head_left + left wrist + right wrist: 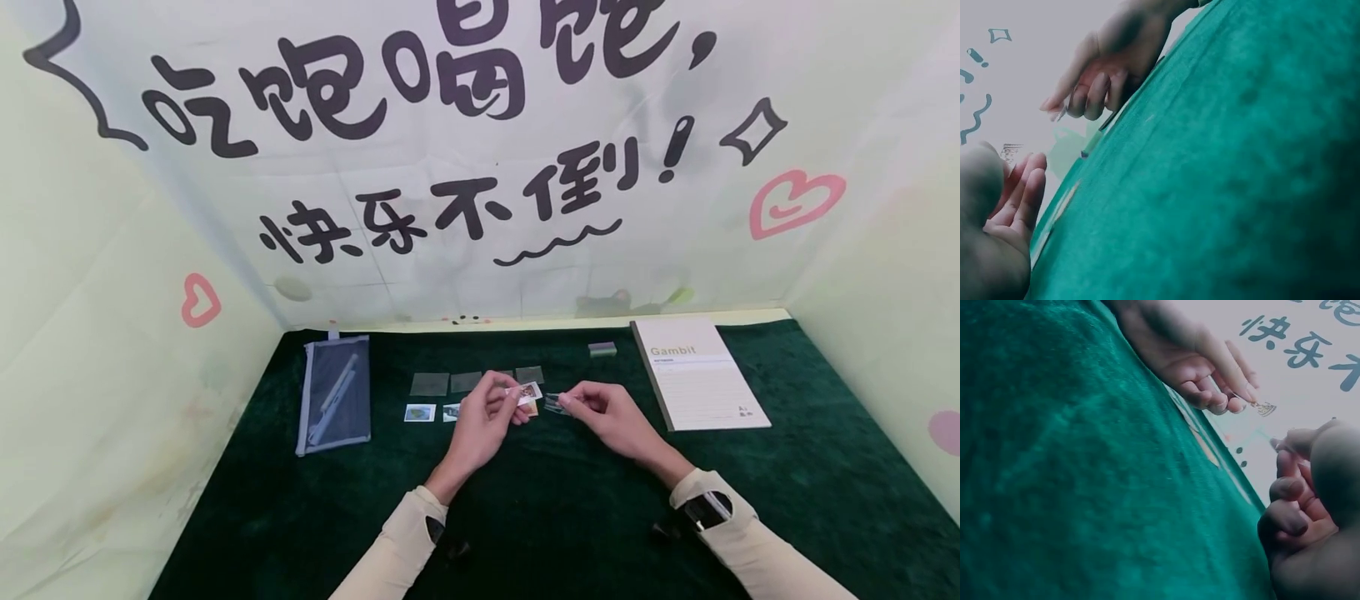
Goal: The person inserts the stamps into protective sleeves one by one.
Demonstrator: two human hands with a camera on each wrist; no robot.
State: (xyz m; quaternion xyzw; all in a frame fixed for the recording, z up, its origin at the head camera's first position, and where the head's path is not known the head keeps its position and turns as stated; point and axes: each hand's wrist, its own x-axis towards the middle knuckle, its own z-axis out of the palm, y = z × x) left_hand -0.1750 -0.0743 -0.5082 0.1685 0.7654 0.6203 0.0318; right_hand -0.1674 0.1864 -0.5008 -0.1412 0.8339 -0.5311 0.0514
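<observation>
On my remote feed, I see the left hand (482, 419) pinching a small picture card (531, 392), its printed end jutting toward the right hand (611, 417). That one's fingers grip a clear plastic piece (553, 404) just beside the card. Left of both, I see another card (420, 412) and a translucent rectangle (430, 384) on the green-covered desk (562, 525).

We see a cream left sleeve (393, 546) with a dark wrist device (434, 529), and a cream right sleeve (772, 546), its cuff (693, 485) framing a black device (711, 508) edged in silver.
</observation>
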